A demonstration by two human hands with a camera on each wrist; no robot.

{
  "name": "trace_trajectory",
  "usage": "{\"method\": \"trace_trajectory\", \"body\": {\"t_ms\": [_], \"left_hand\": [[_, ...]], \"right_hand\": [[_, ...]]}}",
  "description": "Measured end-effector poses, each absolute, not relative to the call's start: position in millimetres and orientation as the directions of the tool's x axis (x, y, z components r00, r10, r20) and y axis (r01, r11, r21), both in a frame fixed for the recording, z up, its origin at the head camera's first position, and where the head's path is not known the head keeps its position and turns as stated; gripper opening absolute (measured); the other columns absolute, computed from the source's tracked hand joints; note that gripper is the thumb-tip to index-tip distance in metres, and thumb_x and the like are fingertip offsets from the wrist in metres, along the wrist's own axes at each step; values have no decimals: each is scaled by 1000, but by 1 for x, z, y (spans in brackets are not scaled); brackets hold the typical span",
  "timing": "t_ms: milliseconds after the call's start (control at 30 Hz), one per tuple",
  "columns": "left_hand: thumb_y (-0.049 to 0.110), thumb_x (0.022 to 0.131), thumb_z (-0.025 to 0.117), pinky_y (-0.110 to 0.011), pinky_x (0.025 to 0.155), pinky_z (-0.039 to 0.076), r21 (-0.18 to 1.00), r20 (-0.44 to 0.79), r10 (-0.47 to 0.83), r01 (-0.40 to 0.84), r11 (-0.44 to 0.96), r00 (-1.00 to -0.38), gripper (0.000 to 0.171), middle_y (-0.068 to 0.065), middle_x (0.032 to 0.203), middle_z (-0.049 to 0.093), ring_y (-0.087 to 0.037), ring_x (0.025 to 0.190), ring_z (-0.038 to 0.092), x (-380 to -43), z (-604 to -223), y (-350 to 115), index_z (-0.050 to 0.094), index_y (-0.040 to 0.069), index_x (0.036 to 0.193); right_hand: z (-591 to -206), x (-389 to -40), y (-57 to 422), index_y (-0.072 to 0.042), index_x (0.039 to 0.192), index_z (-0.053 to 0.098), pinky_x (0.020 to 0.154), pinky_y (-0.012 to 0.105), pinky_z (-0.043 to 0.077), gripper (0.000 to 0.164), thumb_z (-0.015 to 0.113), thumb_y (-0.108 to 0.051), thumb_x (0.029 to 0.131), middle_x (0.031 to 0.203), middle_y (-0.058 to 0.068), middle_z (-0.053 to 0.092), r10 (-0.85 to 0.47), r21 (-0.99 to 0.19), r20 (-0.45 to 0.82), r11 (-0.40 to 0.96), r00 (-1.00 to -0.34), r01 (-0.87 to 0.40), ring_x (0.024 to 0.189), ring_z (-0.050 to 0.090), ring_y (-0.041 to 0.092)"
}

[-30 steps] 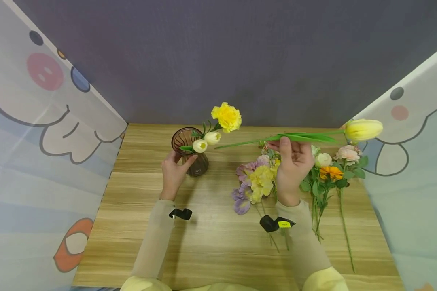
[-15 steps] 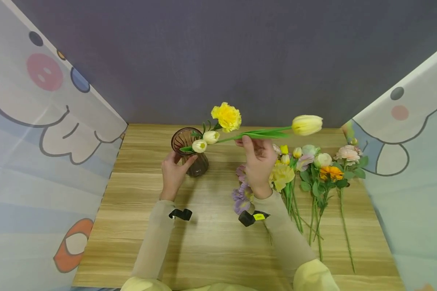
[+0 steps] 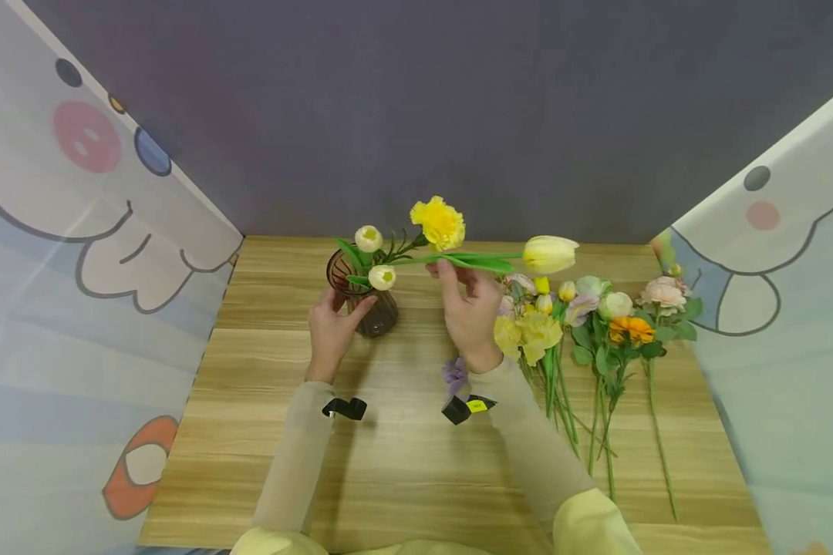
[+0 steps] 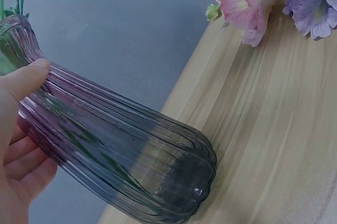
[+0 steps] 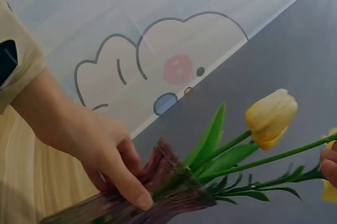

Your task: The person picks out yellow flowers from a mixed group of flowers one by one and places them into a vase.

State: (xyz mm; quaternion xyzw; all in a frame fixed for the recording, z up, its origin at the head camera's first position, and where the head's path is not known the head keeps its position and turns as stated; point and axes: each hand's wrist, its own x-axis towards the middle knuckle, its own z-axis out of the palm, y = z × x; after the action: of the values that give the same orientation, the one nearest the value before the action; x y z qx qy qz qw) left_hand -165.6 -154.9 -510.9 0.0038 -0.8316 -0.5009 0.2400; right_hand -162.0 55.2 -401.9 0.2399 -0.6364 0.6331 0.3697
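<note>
My left hand [image 3: 335, 331] grips a ribbed, purple-tinted glass vase [image 3: 380, 316] round its neck, thumb on the near side. In the left wrist view the vase [image 4: 126, 134] leans, with green stems showing through the glass. Two pale tulips [image 3: 382, 277] and a yellow carnation [image 3: 439, 223] stand in its mouth. Between thumb and fingers, my right hand [image 3: 473, 316] pinches a larger yellow tulip [image 3: 550, 254] by its leafy stem. That stem lies almost level and its end meets the vase mouth; how deep it sits I cannot tell.
Right of the right hand lie yellow ruffled flowers [image 3: 540, 333], an orange flower [image 3: 632, 330] and a pink flower [image 3: 664, 294] with long stems. A purple flower [image 3: 456, 374] lies partly under the right wrist. A grey wall [image 3: 416, 116] rises behind the wooden table [image 3: 250, 447].
The right hand has moved left with the large tulip, bringing its stem end to the vase mouth. One pale tulip in the vase has shifted up and left. The left hand has stayed put.
</note>
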Motion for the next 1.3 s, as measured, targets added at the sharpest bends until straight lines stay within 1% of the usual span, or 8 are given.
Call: {"method": "trace_trajectory", "body": {"t_ms": [200,433,500,600,733,833,1067,1300], "left_hand": [[31,69,81,-46,81,54,832,425,-257,263,489,-868,50,-21,102,68,-29,95,64,-165,-506,-153,65,-1,104],[43,70,78,-44,82,54,827,407,-246,241,507,-880,56,-20,102,68,-26,96,65,-167,-512,-156,65,-1,103],[43,71,78,-42,83,54,827,407,-244,242,507,-880,57,-19,104,68,-25,96,64,-167,-512,-157,65,0,105],[42,71,78,-41,83,54,826,412,-242,248,506,-879,56,-19,104,68,-24,97,64,-167,-514,-157,65,0,106],[41,71,78,-40,82,54,819,420,-238,253,516,-875,55,-19,103,68,-24,97,64,-166,-515,-158,65,0,105],[41,72,78,-39,83,54,819,421,-237,254,515,-875,54,-18,103,69,-24,97,64,-166,-516,-157,65,0,105],[44,71,77,-37,84,53,837,393,-245,234,494,-886,55,-14,104,69,-19,98,64,-166,-517,-156,65,4,107],[44,71,78,-42,83,54,835,391,-246,230,500,-887,56,-16,104,69,-23,97,64,-167,-516,-156,65,2,106]], "right_hand": [[-394,-158,60,17,92,54,69,36,55,34,50,-17,97,78,27,63,210,-589,797,62,-567,-806,70,63,29],[-390,-160,59,15,95,57,73,36,55,25,52,-9,95,81,25,64,190,-553,828,126,-527,-824,75,64,26],[-392,-161,56,12,97,60,74,36,55,19,54,-6,94,84,23,66,135,-566,824,182,-550,-804,77,65,25],[-400,-163,51,5,100,65,74,35,55,15,58,-7,91,89,17,68,13,-611,772,286,-635,-738,80,65,21],[-418,-163,43,-2,105,66,73,33,55,20,57,-16,94,93,10,69,-132,-686,615,396,-778,-610,83,64,15],[-436,-161,39,-4,106,65,72,31,55,25,53,-22,97,91,8,68,-206,-697,500,481,-841,-532,82,63,14],[-472,-146,46,-6,118,63,69,25,54,34,50,-30,98,94,2,68,-298,-711,344,537,-890,-454,83,61,9],[-499,-130,75,-4,115,63,65,25,54,27,53,-20,96,95,4,67,-258,-726,383,510,-887,-462,81,60,10]]}}
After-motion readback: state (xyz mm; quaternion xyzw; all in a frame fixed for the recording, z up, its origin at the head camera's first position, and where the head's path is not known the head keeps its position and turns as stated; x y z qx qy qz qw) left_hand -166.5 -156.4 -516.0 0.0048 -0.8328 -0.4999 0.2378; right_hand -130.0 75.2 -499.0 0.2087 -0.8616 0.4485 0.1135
